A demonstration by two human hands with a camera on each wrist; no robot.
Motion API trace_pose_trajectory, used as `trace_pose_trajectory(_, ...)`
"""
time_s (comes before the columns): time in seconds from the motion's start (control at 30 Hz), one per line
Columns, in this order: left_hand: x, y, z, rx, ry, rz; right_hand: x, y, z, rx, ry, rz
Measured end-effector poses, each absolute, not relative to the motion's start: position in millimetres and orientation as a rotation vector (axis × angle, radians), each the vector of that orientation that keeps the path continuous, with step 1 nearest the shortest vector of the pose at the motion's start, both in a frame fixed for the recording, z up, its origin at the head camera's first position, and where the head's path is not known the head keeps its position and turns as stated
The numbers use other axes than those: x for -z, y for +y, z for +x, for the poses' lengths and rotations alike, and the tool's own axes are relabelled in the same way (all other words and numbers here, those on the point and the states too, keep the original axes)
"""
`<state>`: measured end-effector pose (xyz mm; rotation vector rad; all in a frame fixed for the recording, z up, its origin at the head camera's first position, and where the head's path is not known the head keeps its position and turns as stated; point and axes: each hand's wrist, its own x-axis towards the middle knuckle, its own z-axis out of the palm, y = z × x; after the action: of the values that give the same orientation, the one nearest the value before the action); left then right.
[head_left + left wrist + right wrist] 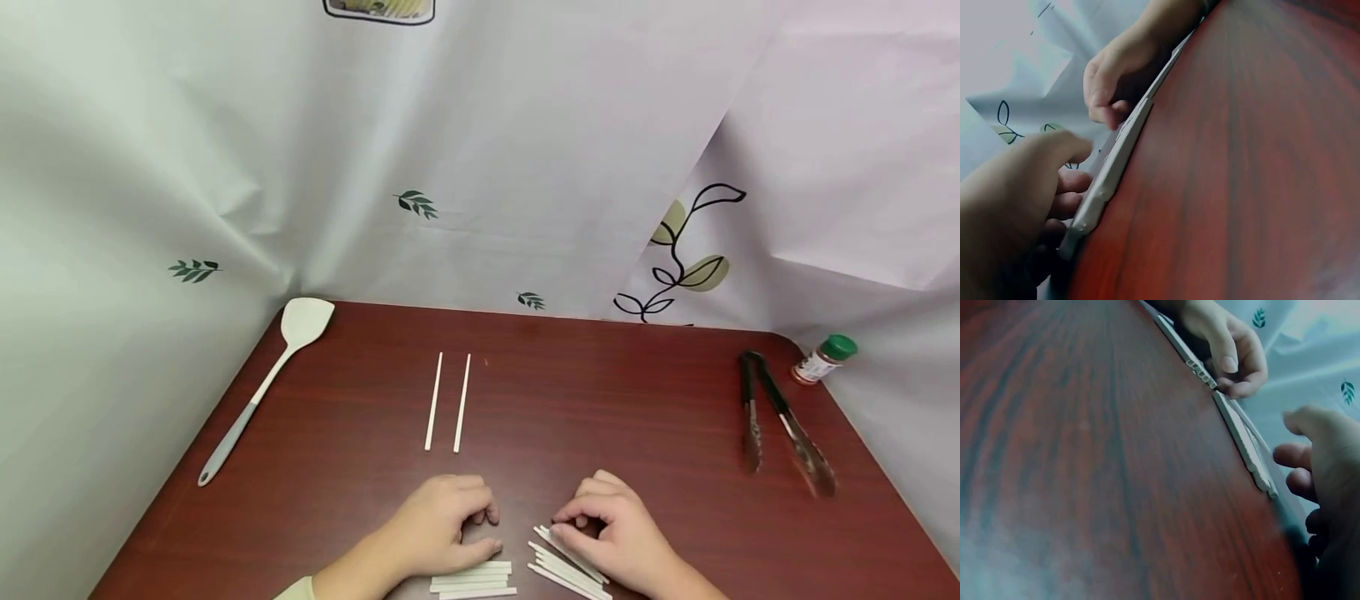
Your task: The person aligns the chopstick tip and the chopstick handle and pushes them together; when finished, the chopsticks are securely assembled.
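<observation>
Several sticks (564, 568) slant ten-to-four, eight o'clock from the nearer right hand (621, 535), loosely curled, empty, like the left hand (442, 527).

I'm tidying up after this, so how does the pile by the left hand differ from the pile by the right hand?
In the head view, the left pile lies nearly straight across, while the right pile slants. The left pile is close to parallel; the right pile fans out unevenly. The left hand is nearest the left pile, the right hand nearest the right. Both are thin, pale sticks on the table.
</observation>
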<state>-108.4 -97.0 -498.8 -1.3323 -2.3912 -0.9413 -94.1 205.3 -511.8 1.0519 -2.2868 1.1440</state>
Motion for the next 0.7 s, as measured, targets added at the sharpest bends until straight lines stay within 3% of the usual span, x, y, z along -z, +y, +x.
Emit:
trace_pose_trajectory(0.3,485,-102,-114,0.935,-2.531,-1.474,508,205,-92,-1.011,-2.407,1.103)
trace_pose_trajectory(0.7,484,-101,-107,0.884,-2.618,-1.445,512,202,-88,-1.066,-2.407,1.063)
